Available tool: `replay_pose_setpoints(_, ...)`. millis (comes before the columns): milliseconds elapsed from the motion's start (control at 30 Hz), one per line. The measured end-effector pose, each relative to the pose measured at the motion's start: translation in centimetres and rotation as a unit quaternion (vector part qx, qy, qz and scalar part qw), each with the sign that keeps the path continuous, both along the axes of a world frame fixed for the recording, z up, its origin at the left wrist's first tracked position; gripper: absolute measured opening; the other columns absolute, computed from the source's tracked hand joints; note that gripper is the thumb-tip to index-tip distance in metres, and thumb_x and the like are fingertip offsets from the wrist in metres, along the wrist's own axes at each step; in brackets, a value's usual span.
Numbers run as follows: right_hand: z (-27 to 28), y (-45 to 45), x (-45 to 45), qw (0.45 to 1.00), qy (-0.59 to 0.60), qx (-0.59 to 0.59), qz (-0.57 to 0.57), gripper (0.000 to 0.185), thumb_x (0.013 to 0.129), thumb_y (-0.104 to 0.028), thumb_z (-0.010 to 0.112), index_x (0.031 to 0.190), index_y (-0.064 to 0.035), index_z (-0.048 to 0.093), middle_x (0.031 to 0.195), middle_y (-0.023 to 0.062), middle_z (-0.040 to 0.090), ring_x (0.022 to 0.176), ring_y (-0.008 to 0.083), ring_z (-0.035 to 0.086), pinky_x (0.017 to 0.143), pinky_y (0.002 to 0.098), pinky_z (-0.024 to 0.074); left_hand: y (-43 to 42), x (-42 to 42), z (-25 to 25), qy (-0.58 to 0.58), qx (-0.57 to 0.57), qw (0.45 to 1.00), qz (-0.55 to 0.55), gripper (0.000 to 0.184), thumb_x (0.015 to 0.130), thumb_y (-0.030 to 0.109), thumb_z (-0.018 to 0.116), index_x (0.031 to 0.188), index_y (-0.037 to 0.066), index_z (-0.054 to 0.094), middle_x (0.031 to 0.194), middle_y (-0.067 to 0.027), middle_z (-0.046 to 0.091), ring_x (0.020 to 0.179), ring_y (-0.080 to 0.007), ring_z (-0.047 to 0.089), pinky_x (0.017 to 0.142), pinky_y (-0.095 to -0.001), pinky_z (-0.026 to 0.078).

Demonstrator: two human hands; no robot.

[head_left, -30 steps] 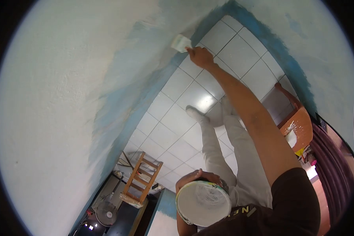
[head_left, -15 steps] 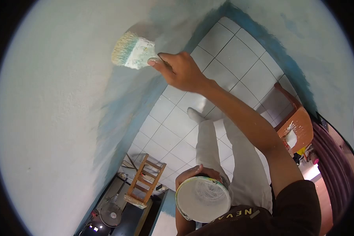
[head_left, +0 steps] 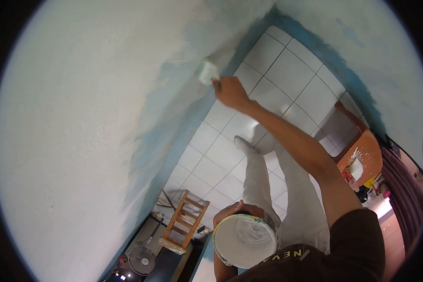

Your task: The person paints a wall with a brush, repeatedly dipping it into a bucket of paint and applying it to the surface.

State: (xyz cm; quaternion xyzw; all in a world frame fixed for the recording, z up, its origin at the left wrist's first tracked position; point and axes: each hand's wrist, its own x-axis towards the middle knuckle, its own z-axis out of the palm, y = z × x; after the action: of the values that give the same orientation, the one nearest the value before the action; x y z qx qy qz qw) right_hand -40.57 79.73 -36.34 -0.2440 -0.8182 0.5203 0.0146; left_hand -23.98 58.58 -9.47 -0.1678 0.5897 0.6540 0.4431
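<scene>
Swung toward three o'clock since half a second ago, the brush (head_left: 208, 74) now looks smaller and blurred, up at twelve o'clock by the wall (head_left: 80, 117). Behind it, the right hand (head_left: 232, 92) closes its fingers on the handle, the arm stretching up from four o'clock. The left hand (head_left: 227, 211) stays curled around the bucket (head_left: 246, 241) between five and six; how far its fingers spread, I cannot tell. Yellowish shirt (head_left: 319, 263) letters at five o'clock seem to read "NEVA".
</scene>
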Motion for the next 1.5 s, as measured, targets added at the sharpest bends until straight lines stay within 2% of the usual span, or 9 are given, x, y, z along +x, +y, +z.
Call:
replay_pose_setpoints(167, 12.1, 1.6, 2.2, 0.98, 0.139, -0.066, 0.129, 0.051, 0.103, -0.04, 0.051, 0.076, 0.0019, 0.064, 0.059, 0.0216, 0.061, 0.056, 0.035, 0.064, 0.056, 0.0476, 0.051, 0.8, 0.6, -0.1, -0.017, -0.001, 1.0, 0.001, 0.026, 0.104, 0.011, 0.053, 0.103, -0.009, 0.07, 0.084, -0.0263, 0.071, 0.074, -0.0316, 0.071, 0.07, -0.0411, 0.059)
replay_pose_setpoints(333, -0.2, 2.0, -1.4, 0.981, 0.161, -0.061, 0.089, 0.049, 0.108, -0.044, 0.044, 0.1, -0.0028, 0.069, 0.054, 0.0099, 0.055, 0.046, 0.0231, 0.054, 0.051, 0.0388, 0.0445, 0.0, 0.7, -0.2, -0.021, -0.025, 0.999, 0.009, 0.026, 0.104, 0.011, 0.053, 0.102, -0.009, 0.07, 0.084, -0.0263, 0.071, 0.074, -0.0316, 0.071, 0.07, -0.0411, 0.059)
replay_pose_setpoints(533, -11.0, 3.3, -1.2, 0.982, -0.165, -0.011, 0.089, 0.065, 0.104, -0.058, 0.039, 0.101, -0.0001, 0.069, 0.087, 0.0244, 0.07, 0.089, 0.0385, 0.07, 0.081, 0.0513, 0.0534, -0.6, 0.6, -1.8, -0.022, -0.037, 0.999, 0.013, 0.027, 0.104, 0.011, 0.053, 0.102, -0.009, 0.07, 0.084, -0.0263, 0.071, 0.074, -0.0317, 0.071, 0.07, -0.041, 0.059)
replay_pose_setpoints(667, -11.8, 2.3, -1.5, 0.976, -0.211, -0.045, 0.034, 0.053, 0.103, -0.044, 0.047, 0.095, 0.0041, 0.069, 0.087, 0.0271, 0.07, 0.086, 0.0434, 0.069, 0.081, 0.0506, 0.0549, -0.5, 2.0, -1.1, -0.036, -0.04, 0.998, 0.02, 0.027, 0.104, 0.012, 0.053, 0.101, -0.01, 0.07, 0.084, -0.0263, 0.071, 0.074, -0.0317, 0.071, 0.07, -0.041, 0.059)
replay_pose_setpoints(800, 0.6, 0.9, -1.5, 0.998, -0.043, -0.019, 0.032, 0.045, 0.1, -0.031, 0.054, 0.082, 0.0081, 0.067, 0.082, 0.0323, 0.067, 0.079, 0.0468, 0.068, 0.074, 0.0511, 0.0555, 0.1, 1.9, -0.4, -0.041, -0.029, 0.999, 0.014, 0.028, 0.104, 0.012, 0.053, 0.101, -0.01, 0.07, 0.084, -0.0263, 0.071, 0.074, -0.0317, 0.071, 0.07, -0.0409, 0.059)
replay_pose_setpoints(900, 7.4, -0.5, 0.6, 0.997, 0.063, -0.029, 0.032, 0.048, 0.104, -0.029, 0.05, 0.07, 0.0035, 0.061, 0.051, 0.0217, 0.055, 0.046, 0.0408, 0.058, 0.048, 0.0468, 0.0488, 0.8, 1.7, -0.6, -0.045, -0.017, 0.999, 0.013, 0.028, 0.104, 0.012, 0.053, 0.101, -0.01, 0.07, 0.084, -0.0263, 0.071, 0.074, -0.0317, 0.071, 0.07, -0.0409, 0.059)
replay_pose_setpoints(1000, 11.3, -0.8, 1.9, 0.979, 0.188, -0.041, 0.065, 0.049, 0.105, -0.03, 0.049, 0.07, 0.0026, 0.059, 0.046, 0.0177, 0.05, 0.041, 0.0354, 0.053, 0.045, 0.0445, 0.0447, 0.7, 1.6, -0.6, -0.051, -0.027, 0.998, 0.013, 0.028, 0.104, 0.012, 0.053, 0.101, -0.01, 0.07, 0.084, -0.0263, 0.071, 0.074, -0.0317, 0.071, 0.07, -0.0408, 0.059)
replay_pose_setpoints(1367, -11.1, 1.5, -1.0, 0.989, -0.09, -0.026, 0.114, 0.049, 0.105, -0.042, 0.044, 0.102, -0.0003, 0.069, 0.087, 0.0215, 0.071, 0.085, 0.0437, 0.068, 0.08, 0.0512, 0.0543, -1.0, 1.5, -2.6, -0.058, -0.059, 0.996, 0.039, 0.029, 0.104, 0.013, 0.053, 0.099, -0.011, 0.07, 0.084, -0.0264, 0.071, 0.073, -0.0317, 0.071, 0.07, -0.0407, 0.059)
replay_pose_setpoints(1500, -9.6, 0.8, -1.1, 0.978, -0.198, -0.054, 0.045, 0.044, 0.101, -0.037, 0.05, 0.099, 0.0014, 0.07, 0.097, 0.026, 0.071, 0.096, 0.0447, 0.067, 0.086, 0.051, 0.054, -1.0, 2.8, -2.2, -0.079, -0.061, 0.994, 0.048, 0.03, 0.104, 0.013, 0.053, 0.099, -0.011, 0.069, 0.084, -0.0264, 0.071, 0.073, -0.0317, 0.071, 0.07, -0.0407, 0.059)
